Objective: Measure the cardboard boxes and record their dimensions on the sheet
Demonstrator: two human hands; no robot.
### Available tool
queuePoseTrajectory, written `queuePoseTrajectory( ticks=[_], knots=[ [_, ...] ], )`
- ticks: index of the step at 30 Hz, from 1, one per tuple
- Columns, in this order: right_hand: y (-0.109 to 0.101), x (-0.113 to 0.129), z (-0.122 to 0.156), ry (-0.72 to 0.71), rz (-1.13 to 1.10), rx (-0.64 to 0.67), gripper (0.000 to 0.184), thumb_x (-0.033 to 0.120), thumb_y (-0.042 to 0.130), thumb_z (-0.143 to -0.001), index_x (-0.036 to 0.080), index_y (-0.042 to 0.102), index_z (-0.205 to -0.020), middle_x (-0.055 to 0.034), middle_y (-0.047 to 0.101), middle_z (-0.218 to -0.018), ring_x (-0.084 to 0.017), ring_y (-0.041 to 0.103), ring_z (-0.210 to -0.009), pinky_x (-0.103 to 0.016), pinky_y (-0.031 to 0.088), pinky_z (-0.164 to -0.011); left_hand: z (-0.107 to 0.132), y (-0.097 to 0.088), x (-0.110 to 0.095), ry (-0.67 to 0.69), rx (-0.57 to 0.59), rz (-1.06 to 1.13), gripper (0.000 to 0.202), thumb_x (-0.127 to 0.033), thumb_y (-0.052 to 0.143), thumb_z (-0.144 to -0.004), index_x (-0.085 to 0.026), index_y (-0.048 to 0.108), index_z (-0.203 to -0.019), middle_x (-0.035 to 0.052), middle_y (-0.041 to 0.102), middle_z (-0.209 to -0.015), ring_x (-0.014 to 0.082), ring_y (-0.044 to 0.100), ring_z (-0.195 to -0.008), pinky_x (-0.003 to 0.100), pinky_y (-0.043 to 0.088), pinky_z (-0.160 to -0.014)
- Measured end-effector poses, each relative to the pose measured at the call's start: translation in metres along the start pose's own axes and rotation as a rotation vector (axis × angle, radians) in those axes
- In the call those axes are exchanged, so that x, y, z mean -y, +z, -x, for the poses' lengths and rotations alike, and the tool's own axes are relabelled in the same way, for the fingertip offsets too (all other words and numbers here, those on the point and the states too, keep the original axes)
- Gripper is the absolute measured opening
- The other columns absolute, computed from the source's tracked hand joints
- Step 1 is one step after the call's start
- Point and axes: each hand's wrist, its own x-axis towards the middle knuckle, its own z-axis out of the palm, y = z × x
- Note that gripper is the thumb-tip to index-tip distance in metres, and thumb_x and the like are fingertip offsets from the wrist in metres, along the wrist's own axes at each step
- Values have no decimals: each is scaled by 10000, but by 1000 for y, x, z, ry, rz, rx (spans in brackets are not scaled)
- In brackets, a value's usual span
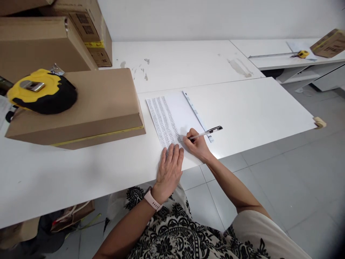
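On the white table [256, 111], a sheet [179, 109] is partly covered by columns of marks; its right side seems unfilled. At the last column's foot, a pen [204, 133] is pinched by the right hand [198, 148]; the near edge is pressed by the flattened left hand [169, 171].

Nothing can be read for certain: the columns of characters on the paper [175, 118], marks on the strip along its right edge [195, 113], and print on the far-left carton [90, 28] and far-right box [329, 44] are too small or blurred.
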Motion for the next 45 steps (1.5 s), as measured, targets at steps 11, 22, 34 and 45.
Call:
queuePoseTrajectory(
  ticks=[11,22,34,45],
  knots=[
    [0,0,-1,0,1,-19,264,334,632,-844,243,433,-696,62,375,-591,-115,342,-563,-292,269,-549,0,-2,0,-6,30,15,727,-301,597,-948,-31,376,-1586,224,355,-1668,374,269,-1574,554,217,-1306],
    [0,0,0,6,-11,-28,252,306,638,-823,242,433,-691,63,384,-591,-117,346,-564,-294,271,-549,-1,-3,0,-7,32,7,746,-320,621,-939,-33,378,-1584,221,367,-1663,374,284,-1568,556,238,-1298],
    [0,2,0,37,12,-44,245,295,635,-821,246,431,-695,61,394,-581,-124,354,-567,-293,274,-551,0,0,-1,-7,29,5,773,-318,640,-923,-38,370,-1591,219,356,-1669,371,266,-1576,550,225,-1306],
    [-1,4,0,37,5,-50,253,292,636,-822,246,424,-693,61,387,-587,-124,347,-565,-299,271,-554,0,1,-1,-15,16,26,767,-295,626,-911,-45,372,-1590,212,361,-1669,360,264,-1578,545,209,-1309]
  ],
)
